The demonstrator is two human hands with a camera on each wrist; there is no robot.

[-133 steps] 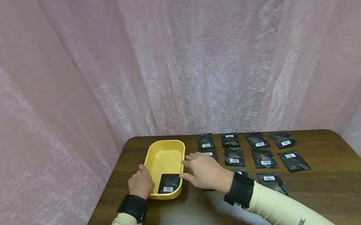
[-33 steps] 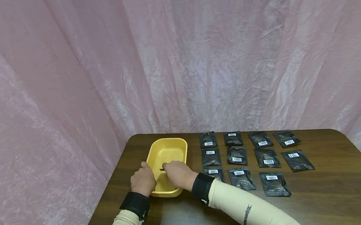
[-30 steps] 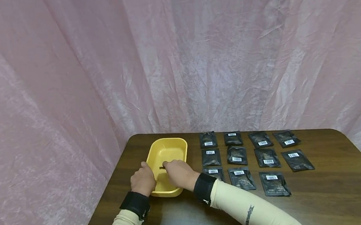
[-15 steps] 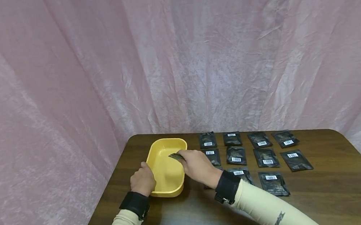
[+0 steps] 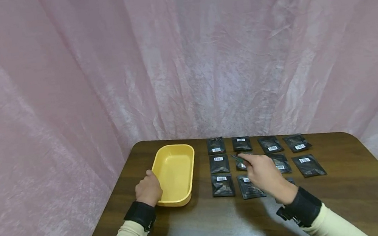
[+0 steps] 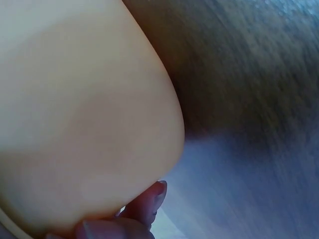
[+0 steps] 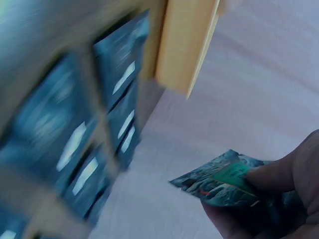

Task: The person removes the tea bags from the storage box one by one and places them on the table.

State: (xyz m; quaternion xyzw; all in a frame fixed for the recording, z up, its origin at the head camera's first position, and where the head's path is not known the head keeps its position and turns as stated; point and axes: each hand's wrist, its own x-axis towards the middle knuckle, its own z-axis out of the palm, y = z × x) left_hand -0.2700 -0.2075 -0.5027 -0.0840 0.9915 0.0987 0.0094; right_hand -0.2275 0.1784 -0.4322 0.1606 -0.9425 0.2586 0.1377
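My left hand (image 5: 149, 190) grips the near left side of a yellow plastic tray (image 5: 193, 172). In the left wrist view, its fingertips (image 6: 149, 201) curl under the tray wall (image 6: 109, 99). My right hand (image 5: 266, 173) pinches a flat foil sachet (image 7: 219, 181) between thumb and fingers, its green and dark patterned face showing in the right wrist view. In the head view the hand is over the rows of black sachets, partly covering those in the middle columns. A barcoded sachet (image 5: 222, 185) lies at the near end of the row column closest to the tray.
Several black sachets with white barcode labels lie in rows on the brown wooden table (image 5: 200, 231), right of the tray. The rightmost near one (image 5: 309, 165) lies slightly askew. A pink velvet curtain (image 5: 184, 65) hangs behind and beside the table.
The sachet that lay in the tray is now in my right hand, lifted out and carried right over the rows. My left hand stays on the tray.
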